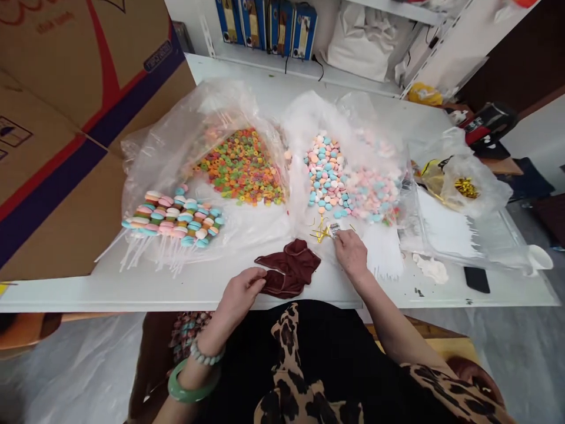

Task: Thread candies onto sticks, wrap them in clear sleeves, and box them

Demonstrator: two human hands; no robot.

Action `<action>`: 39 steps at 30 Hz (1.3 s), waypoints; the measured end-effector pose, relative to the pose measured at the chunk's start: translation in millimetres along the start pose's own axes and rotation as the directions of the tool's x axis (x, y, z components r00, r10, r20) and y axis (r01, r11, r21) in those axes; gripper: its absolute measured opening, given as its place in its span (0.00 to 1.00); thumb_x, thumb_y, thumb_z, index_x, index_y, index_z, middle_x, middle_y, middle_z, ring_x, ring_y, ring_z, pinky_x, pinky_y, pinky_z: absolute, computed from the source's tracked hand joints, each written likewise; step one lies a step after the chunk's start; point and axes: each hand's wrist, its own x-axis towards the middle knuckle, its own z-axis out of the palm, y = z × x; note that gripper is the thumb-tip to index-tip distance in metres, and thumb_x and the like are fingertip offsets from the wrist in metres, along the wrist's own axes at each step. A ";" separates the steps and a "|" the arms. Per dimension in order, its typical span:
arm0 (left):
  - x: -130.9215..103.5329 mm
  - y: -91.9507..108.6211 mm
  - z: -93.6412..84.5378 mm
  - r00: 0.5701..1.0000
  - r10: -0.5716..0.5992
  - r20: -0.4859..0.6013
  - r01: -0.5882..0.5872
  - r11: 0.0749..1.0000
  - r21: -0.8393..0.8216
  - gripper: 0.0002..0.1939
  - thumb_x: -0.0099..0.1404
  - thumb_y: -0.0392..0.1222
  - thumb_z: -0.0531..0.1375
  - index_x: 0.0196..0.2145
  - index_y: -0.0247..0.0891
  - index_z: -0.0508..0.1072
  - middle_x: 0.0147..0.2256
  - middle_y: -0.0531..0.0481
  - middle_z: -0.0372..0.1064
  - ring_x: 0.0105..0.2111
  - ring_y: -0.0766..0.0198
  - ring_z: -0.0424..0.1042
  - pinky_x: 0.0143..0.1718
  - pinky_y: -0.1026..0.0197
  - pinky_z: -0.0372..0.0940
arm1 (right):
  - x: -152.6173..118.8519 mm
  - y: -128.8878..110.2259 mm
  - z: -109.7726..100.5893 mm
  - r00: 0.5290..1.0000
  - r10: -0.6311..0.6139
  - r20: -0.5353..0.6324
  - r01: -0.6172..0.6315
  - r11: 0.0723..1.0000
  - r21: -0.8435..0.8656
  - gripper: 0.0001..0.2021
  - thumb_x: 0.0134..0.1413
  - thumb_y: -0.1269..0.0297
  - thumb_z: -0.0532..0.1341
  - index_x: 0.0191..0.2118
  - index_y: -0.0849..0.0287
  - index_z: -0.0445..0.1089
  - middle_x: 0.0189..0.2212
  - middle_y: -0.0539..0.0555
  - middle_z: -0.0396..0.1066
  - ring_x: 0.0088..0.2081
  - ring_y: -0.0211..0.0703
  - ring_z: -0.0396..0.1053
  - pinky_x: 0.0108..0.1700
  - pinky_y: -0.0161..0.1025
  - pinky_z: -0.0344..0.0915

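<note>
Left hand (pixel 241 291) at cloth (pixel 296 265), grip unclear | right hand (pixel 352 252) pinching scrap (pixel 334 228) | white table (pixel 145 294) | shelf (pixel 265 60)

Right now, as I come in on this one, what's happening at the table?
A person sits or stands at a white table, left hand at the edge of a dark red cloth. The right hand seems to pinch a small silvery piece beside gold ties. Loaded candy sticks lie to the left; loose ring candies and pastel candies lie beyond the hands.
</note>
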 end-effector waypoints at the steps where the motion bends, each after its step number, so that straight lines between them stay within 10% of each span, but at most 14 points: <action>1: 2.0 5.4 5.1 1.000 0.014 0.006 -0.014 1.000 0.014 0.13 0.59 0.46 0.57 0.37 0.40 0.76 0.39 0.47 0.76 0.40 0.57 0.73 0.44 0.57 0.65 | 1.9 -1.4 2.7 1.000 -0.017 0.012 0.018 0.999 -0.049 0.13 0.64 0.66 0.50 0.43 0.57 0.71 0.42 0.57 0.70 0.44 0.47 0.65 0.43 0.38 0.57; 15: 17.6 34.5 43.4 0.976 -0.047 0.213 0.011 0.985 0.171 0.10 0.60 0.44 0.55 0.33 0.40 0.75 0.31 0.51 0.74 0.35 0.60 0.72 0.38 0.61 0.64 | 8.6 26.9 11.8 0.950 0.244 0.195 -0.279 0.943 0.181 0.10 0.58 0.63 0.56 0.46 0.55 0.67 0.39 0.54 0.70 0.42 0.47 0.66 0.39 0.39 0.55; 28: 21.4 47.8 57.6 0.961 -0.022 0.276 -0.030 0.982 0.184 0.10 0.60 0.41 0.55 0.34 0.40 0.76 0.33 0.50 0.75 0.34 0.60 0.71 0.37 0.61 0.62 | 9.2 34.3 17.6 0.954 0.294 0.061 -0.295 0.882 0.366 0.07 0.56 0.65 0.53 0.28 0.55 0.64 0.32 0.52 0.66 0.35 0.43 0.62 0.37 0.38 0.54; 33: 21.9 46.0 55.0 0.968 -0.018 0.249 -0.005 0.996 0.091 0.10 0.60 0.42 0.55 0.33 0.39 0.76 0.31 0.51 0.73 0.33 0.61 0.69 0.35 0.62 0.61 | 5.8 35.9 2.0 0.939 0.304 -0.162 -0.201 0.865 0.459 0.08 0.57 0.62 0.51 0.30 0.55 0.63 0.35 0.54 0.67 0.40 0.46 0.64 0.41 0.40 0.57; 39: 33.1 67.7 70.4 0.970 0.029 0.242 0.000 0.993 -0.121 0.11 0.61 0.47 0.59 0.36 0.37 0.75 0.32 0.50 0.72 0.33 0.62 0.68 0.36 0.62 0.62 | 2.5 24.2 -19.2 0.933 0.353 -0.073 -0.195 0.665 0.721 0.08 0.55 0.56 0.54 0.32 0.54 0.60 0.25 0.47 0.62 0.27 0.40 0.60 0.33 0.37 0.57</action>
